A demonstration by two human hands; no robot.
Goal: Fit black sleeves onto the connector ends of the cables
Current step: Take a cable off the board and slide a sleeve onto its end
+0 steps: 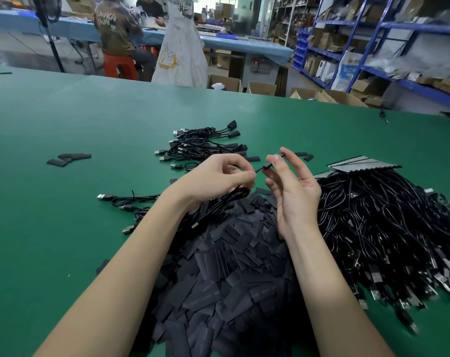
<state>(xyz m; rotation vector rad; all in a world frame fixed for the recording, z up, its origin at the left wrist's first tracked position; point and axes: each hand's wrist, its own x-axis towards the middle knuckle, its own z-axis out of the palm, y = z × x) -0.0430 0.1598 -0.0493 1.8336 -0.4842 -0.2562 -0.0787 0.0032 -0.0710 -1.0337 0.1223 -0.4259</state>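
Hands: left hand (218, 176) pinches a cable (234, 195); right hand (291, 181) pinches a sleeve (267, 166) at its tip.
Done: small sleeved bundle (203, 146) behind.
Left: big cable heap (388, 228) and sleeve pile (226, 274).

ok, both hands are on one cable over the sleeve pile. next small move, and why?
Probably push the black sleeve along over the connector end. The right hand pinches the sleeve at its fingertips, and the left hand pinches the cable just behind the connector, so the two look lined up. How far the sleeve is already on, I can't tell.
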